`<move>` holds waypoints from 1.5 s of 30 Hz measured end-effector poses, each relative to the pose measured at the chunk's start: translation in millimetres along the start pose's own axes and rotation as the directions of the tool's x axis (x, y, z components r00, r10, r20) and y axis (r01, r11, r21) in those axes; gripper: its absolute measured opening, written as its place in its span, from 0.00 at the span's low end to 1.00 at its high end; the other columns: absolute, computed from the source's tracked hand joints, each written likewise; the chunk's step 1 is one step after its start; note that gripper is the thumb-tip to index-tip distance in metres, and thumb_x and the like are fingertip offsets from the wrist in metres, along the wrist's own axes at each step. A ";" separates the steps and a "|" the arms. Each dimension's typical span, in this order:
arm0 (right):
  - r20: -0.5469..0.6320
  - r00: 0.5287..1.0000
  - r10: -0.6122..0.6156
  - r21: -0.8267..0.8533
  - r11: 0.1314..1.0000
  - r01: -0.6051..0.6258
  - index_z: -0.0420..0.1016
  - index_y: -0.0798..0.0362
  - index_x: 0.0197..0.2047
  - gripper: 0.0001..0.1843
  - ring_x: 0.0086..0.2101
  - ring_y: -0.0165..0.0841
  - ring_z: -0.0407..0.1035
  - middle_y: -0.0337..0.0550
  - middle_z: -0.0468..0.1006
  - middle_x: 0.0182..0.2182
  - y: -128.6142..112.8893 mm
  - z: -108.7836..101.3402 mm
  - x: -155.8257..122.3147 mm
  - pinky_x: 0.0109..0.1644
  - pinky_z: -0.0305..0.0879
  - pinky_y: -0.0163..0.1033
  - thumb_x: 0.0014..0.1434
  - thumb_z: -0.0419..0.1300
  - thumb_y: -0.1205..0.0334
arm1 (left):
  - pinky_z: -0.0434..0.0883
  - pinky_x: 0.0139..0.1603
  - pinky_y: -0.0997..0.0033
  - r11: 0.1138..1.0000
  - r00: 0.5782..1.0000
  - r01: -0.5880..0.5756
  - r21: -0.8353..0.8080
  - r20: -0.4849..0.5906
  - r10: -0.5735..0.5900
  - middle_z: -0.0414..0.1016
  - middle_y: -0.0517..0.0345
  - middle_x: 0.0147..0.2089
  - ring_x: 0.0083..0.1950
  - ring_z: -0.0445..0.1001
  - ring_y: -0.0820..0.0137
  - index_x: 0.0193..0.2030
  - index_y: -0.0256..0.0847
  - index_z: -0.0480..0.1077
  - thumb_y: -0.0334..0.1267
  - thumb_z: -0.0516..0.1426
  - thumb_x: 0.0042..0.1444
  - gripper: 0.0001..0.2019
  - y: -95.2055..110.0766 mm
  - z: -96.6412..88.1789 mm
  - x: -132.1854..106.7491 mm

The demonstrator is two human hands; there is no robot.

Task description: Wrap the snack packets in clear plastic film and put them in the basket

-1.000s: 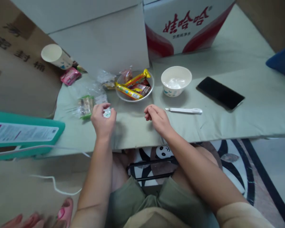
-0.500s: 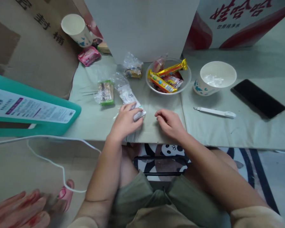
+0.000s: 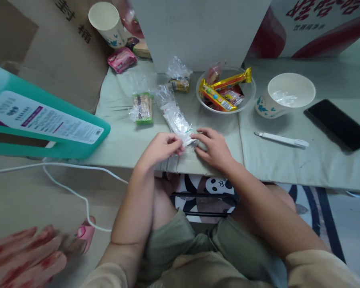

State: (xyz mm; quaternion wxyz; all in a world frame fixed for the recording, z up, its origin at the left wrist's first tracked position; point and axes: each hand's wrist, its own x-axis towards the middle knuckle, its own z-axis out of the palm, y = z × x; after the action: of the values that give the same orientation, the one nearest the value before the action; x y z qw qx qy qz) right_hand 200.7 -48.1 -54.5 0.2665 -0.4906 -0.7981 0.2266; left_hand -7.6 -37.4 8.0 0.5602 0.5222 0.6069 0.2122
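On the pale green table cover lies a clear plastic packet with white contents, slanting toward me. My left hand is at its near end, thumb and fingers pinched together on the plastic edge. From the other side my right hand reaches in, fingers apart, fingertips touching the packet's near right corner. Just beyond my left hand is a wrapped snack bar with green ends. Another snack in a clear wrapper lies behind the packet.
Wrapped snacks fill a clear bowl. Right of it are a paper cup, white utility knife and phone. A green liquid jug and cardboard box stand left. Red-marked, finger-like shapes show lower left.
My left hand has come off the top of the packet and now pinches its near end. My right hand has opened and moved to the packet. The view has shifted slightly.
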 end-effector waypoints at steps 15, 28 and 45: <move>0.030 0.996 -0.080 0.285 0.956 0.069 0.69 0.48 0.34 0.05 0.40 0.41 0.74 0.46 0.81 0.36 -11.1 -25.5 -7.0 0.50 0.62 0.47 0.61 0.53 0.61 | 0.74 0.63 0.58 0.821 0.902 -0.425 0.380 0.104 0.419 0.74 0.49 0.61 0.60 0.76 0.62 0.50 0.43 0.80 0.31 0.60 0.50 0.19 -11.0 -11.4 9.9; 0.080 0.986 0.148 0.412 0.896 -0.168 0.75 0.49 0.40 0.10 0.26 0.33 0.67 0.37 0.76 0.25 -12.0 -22.2 -18.5 0.36 0.61 0.40 0.64 0.55 0.54 | 0.63 0.74 0.44 0.662 0.830 -0.557 0.502 0.354 0.431 0.71 0.48 0.68 0.70 0.66 0.51 0.55 0.47 0.79 0.42 0.67 0.54 0.20 -11.0 20.2 -7.8; 0.103 0.974 -0.203 0.207 0.962 0.178 0.75 0.46 0.58 0.22 0.62 0.48 0.68 0.51 0.77 0.61 20.1 -25.3 -31.7 0.65 0.62 0.57 0.63 0.64 0.51 | 0.67 0.71 0.54 0.700 0.826 -0.564 0.438 0.321 0.464 0.75 0.49 0.63 0.65 0.73 0.62 0.44 0.42 0.81 0.34 0.54 0.65 0.12 -7.9 26.9 8.4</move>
State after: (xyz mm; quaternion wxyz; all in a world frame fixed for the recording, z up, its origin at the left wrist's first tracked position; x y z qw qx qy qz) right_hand 242.4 -65.8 -54.4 0.2844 -0.3678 -0.8303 0.3074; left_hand 15.0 -41.7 -10.1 0.3717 0.8185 0.4148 0.1408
